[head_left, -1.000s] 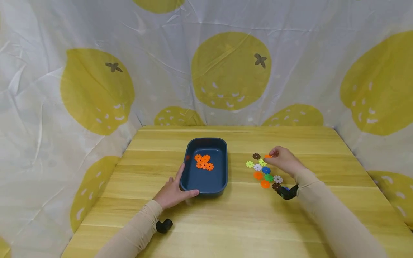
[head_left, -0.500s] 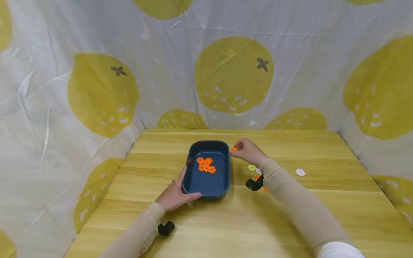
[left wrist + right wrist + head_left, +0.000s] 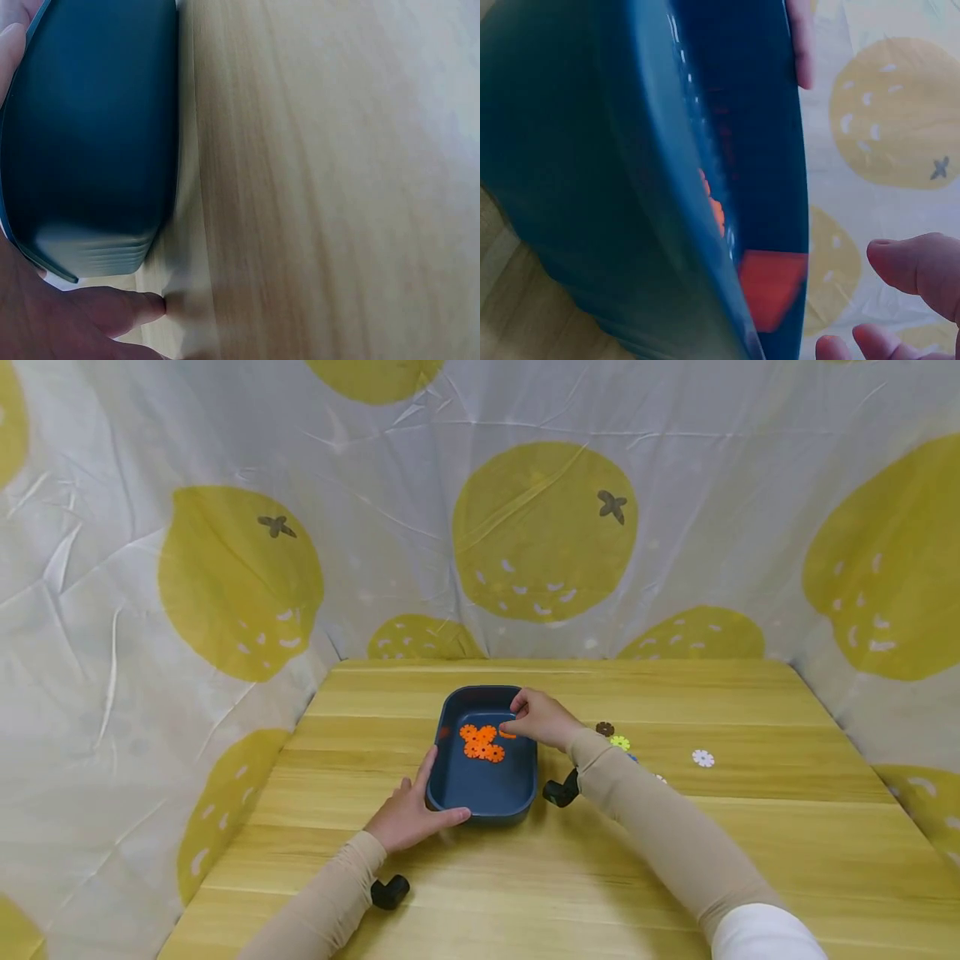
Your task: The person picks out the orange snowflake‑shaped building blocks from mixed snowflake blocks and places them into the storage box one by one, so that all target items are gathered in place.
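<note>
A dark blue rectangular tray (image 3: pixel 480 793) stands on the wooden table, with several orange notched plastic discs (image 3: pixel 482 744) clustered on its floor. My left hand (image 3: pixel 408 818) rests spread around its near left corner, index finger along the left side and thumb by the front edge. Over the right rim reaches my right hand (image 3: pixel 545 720). Just below its fingertips is one more orange disc (image 3: pixel 508 734). The right wrist view shows this disc as an orange blur (image 3: pixel 772 291) inside the tray, apart from the thumb (image 3: pixel 911 262) and fingers.
Right of the tray lie other notched discs: a brown one (image 3: pixel 604 728), a yellow-green one (image 3: pixel 619 742) and a white one (image 3: pixel 702 758) farther right. My right forearm (image 3: pixel 660 810) hides part of that group. A lemon-patterned cloth (image 3: pixel 540 535) hangs behind the table.
My right hand has carried an orange disc leftward from the loose group to over the tray and let it go. My left hand keeps its place at the tray.
</note>
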`<action>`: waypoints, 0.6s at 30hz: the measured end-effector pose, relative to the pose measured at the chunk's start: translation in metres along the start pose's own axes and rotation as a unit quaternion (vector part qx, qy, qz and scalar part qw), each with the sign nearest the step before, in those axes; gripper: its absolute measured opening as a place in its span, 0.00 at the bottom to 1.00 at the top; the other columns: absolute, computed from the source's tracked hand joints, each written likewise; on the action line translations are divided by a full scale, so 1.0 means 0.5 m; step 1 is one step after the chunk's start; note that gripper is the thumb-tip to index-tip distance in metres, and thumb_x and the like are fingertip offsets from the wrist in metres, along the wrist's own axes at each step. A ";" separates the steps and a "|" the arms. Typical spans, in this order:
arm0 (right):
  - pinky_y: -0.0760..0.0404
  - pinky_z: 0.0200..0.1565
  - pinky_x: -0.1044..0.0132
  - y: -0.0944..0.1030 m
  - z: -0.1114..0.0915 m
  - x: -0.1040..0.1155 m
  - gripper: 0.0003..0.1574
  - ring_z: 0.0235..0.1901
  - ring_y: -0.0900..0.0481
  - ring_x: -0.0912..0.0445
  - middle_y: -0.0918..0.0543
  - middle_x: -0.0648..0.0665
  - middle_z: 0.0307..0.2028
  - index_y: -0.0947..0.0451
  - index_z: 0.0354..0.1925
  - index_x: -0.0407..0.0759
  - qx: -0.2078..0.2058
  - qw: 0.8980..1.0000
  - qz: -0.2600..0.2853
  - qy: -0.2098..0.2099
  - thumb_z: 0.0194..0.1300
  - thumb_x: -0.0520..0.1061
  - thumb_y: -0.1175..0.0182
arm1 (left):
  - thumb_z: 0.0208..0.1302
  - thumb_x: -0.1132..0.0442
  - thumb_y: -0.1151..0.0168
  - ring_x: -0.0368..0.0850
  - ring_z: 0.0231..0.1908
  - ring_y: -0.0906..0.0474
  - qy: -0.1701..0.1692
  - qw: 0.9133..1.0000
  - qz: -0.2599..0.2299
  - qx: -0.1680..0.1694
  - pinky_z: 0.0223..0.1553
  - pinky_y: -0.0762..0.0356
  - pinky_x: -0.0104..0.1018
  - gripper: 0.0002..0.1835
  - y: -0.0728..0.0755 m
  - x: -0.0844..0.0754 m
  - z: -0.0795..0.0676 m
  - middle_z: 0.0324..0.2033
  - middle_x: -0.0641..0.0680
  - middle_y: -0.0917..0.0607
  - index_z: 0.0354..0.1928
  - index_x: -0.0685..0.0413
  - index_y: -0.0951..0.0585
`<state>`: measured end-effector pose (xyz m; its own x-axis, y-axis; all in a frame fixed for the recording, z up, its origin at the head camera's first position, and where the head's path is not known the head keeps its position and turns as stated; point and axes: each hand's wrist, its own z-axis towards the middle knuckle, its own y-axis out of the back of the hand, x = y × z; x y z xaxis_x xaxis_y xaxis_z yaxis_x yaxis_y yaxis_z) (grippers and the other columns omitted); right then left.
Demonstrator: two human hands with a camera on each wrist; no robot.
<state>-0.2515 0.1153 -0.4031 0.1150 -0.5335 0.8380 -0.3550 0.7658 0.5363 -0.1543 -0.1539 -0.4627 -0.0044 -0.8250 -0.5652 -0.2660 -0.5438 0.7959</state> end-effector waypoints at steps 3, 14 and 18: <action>0.23 0.44 0.60 -0.002 -0.002 -0.003 0.29 0.40 0.25 0.49 0.22 0.39 0.44 0.28 0.58 0.31 0.006 1.000 -0.003 -0.002 0.67 0.47 0.32 | 0.51 0.25 0.33 0.83 0.71 0.42 0.001 1.000 0.001 0.001 0.59 0.32 0.77 0.65 0.000 -0.001 0.000 0.71 0.79 0.37 0.81 0.28 0.63; 0.22 0.46 0.59 0.032 -0.047 -0.029 0.23 0.44 0.23 0.49 0.21 0.40 0.45 0.26 0.53 0.38 -0.005 1.000 0.017 0.003 0.67 0.49 0.32 | 0.51 0.25 0.33 0.82 0.71 0.43 0.008 1.000 0.001 0.004 0.60 0.33 0.77 0.65 0.000 -0.004 0.002 0.72 0.80 0.40 0.81 0.28 0.64; 0.23 0.45 0.60 0.063 -0.080 -0.061 0.24 0.46 0.24 0.49 0.21 0.40 0.45 0.25 0.53 0.38 -0.019 0.999 0.025 -0.005 0.66 0.50 0.32 | 0.51 0.24 0.33 0.82 0.71 0.44 0.009 1.000 0.000 0.003 0.60 0.33 0.77 0.66 0.002 -0.005 0.000 0.73 0.79 0.41 0.81 0.27 0.64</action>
<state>-0.2292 0.1702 -0.4076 0.0892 -0.4980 0.8626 -0.3238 0.8045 0.4980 -0.1544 -0.1524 -0.4606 0.0123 -0.8273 -0.5617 -0.2725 -0.5432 0.7941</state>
